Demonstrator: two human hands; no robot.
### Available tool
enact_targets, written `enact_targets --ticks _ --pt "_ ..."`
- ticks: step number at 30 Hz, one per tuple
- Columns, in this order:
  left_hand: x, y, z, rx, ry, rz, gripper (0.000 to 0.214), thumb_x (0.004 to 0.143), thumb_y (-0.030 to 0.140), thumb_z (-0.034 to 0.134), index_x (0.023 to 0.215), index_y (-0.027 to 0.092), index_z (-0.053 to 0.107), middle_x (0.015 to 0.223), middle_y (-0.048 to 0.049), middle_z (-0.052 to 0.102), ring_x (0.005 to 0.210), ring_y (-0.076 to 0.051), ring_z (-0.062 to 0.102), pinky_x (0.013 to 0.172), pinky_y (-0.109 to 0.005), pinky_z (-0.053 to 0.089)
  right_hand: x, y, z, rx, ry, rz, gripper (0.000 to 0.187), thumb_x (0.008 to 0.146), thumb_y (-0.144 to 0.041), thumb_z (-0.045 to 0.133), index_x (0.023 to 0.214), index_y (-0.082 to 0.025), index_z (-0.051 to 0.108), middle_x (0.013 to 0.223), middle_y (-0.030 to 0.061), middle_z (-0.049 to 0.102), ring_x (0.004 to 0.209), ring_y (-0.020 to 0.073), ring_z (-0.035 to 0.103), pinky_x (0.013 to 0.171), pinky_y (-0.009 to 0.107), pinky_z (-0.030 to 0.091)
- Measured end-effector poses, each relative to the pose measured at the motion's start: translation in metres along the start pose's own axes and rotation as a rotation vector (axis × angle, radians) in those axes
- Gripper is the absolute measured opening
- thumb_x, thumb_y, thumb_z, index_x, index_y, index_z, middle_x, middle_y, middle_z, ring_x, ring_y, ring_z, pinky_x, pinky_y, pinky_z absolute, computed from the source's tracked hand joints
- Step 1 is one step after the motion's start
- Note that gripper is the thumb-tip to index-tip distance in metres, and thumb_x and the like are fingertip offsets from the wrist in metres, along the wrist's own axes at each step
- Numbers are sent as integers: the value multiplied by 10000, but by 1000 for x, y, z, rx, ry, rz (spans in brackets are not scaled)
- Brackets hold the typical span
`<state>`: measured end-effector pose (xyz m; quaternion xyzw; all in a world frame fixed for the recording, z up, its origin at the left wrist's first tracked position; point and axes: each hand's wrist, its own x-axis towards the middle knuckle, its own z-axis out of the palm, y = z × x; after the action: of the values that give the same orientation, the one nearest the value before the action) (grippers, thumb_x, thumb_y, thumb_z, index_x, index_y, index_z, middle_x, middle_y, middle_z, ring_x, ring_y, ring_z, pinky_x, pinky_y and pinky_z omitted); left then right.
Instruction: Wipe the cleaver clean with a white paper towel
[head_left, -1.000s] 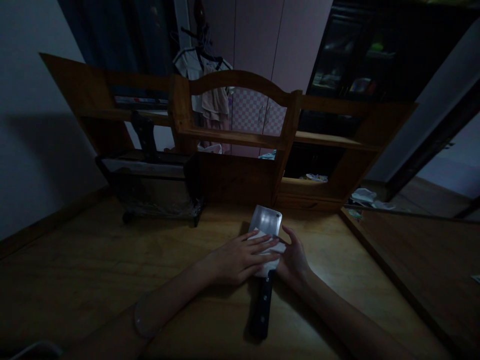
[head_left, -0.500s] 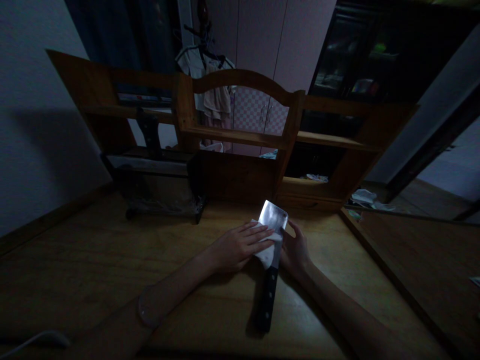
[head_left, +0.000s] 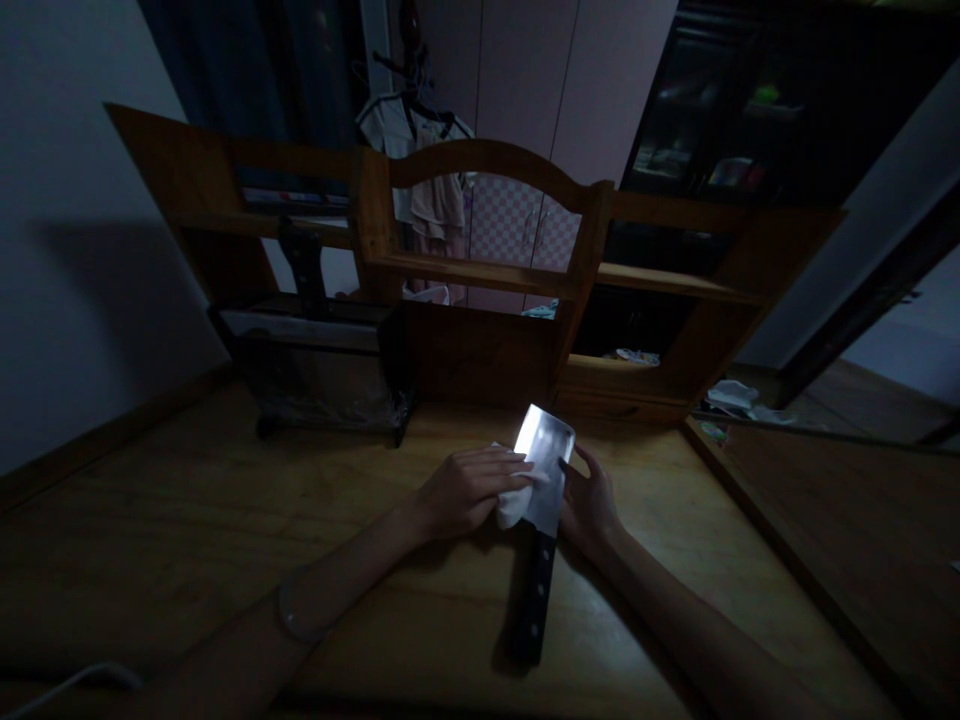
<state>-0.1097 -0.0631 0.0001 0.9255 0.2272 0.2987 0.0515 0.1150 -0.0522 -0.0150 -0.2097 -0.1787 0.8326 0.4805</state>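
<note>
A cleaver (head_left: 546,452) with a shiny steel blade and a black riveted handle (head_left: 534,595) lies on the wooden desk (head_left: 225,540), blade pointing away from me. My left hand (head_left: 466,487) presses a white cloth (head_left: 513,503) against the blade's left side, fingers curled over it. My right hand (head_left: 589,500) rests against the blade's right edge, fingers bent and steadying it.
A wooden shelf unit (head_left: 487,270) stands along the back of the desk. A dark rack wrapped in clear film (head_left: 322,370) sits at the back left. Crumpled papers (head_left: 739,397) lie at the right. Clothes hang behind the shelf. The room is dim.
The cloth under my left hand has slid from the blade's middle to its left side. More bare blade shows and it catches bright light. My right hand stays at the right edge.
</note>
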Motion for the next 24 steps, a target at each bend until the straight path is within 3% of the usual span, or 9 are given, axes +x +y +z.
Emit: enact_targets --ticks 3,8,10,13,17,24 --pt "1 3 -1 -82 -34 -83 498 918 95 429 1372 262 545 1449 -13 521 1363 -162 450 1179 -412 311 0 2 2 -2 -26 7 403 910 -383 487 1119 -70 631 928 153 742 939 300 701 859 464 554" --pt "9 15 -1 -45 -186 -41 530 990 301 464 1510 274 366 1593 -29 274 1471 -219 255 1219 -439 203 0 2 3 -36 -5 7 358 878 -366 508 1049 -89 658 925 142 745 958 305 698 888 466 538" --pt "11 20 1 -24 -225 -48 520 1014 380 436 1518 279 356 1616 -38 188 1489 -244 192 1223 -450 178 0 1 1 -59 27 12 324 867 -367 525 1008 -111 666 894 120 749 955 299 699 894 459 535" --pt "11 25 3 -16 -258 -94 453 1047 366 350 1498 341 381 1629 3 117 1497 -237 151 1224 -442 172 2 1 -3 -86 57 31 293 866 -379 536 979 -143 667 847 90 752 940 293 704 892 465 532" --pt "10 25 6 -19 -269 -131 444 1067 321 269 1498 373 363 1629 33 119 1498 -197 147 1228 -423 162 4 1 -4 -78 34 60 326 883 -364 492 994 -113 667 869 121 752 926 293 706 880 467 536" --pt "6 5 10 57 -170 -284 493 1067 368 249 1552 278 243 1625 -21 167 1498 -182 149 1223 -434 172 3 4 5 -31 -56 50 354 890 -375 507 1057 -109 669 889 114 754 899 286 711 856 450 548"
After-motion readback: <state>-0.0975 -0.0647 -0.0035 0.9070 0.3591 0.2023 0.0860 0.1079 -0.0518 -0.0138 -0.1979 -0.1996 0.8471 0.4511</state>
